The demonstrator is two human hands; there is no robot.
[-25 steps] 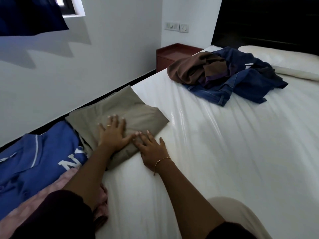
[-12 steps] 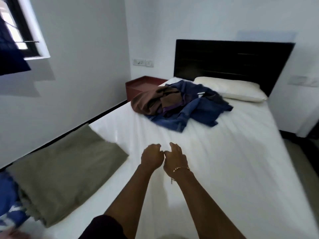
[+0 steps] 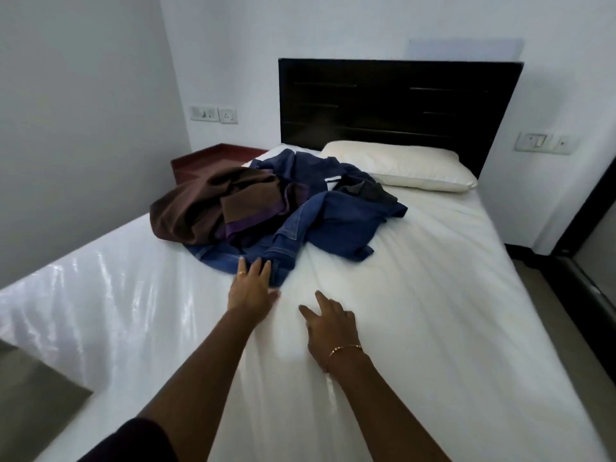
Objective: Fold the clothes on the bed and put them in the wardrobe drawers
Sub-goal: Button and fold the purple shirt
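A heap of clothes lies at twelve o'clock on the bed [image 3: 416, 278]. Left hand [image 3: 252, 290], grip apart, touches the blue jeans [image 3: 286, 248]: heavy, floppy denim, best gathered by the waistband. Right hand [image 3: 331, 325] rests spread on the sheet.

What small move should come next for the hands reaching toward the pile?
Probably curl the left hand round the denim garment and drag it nearer: its straight fingers already reach the near edge, while the right hand rests open on the sheet.
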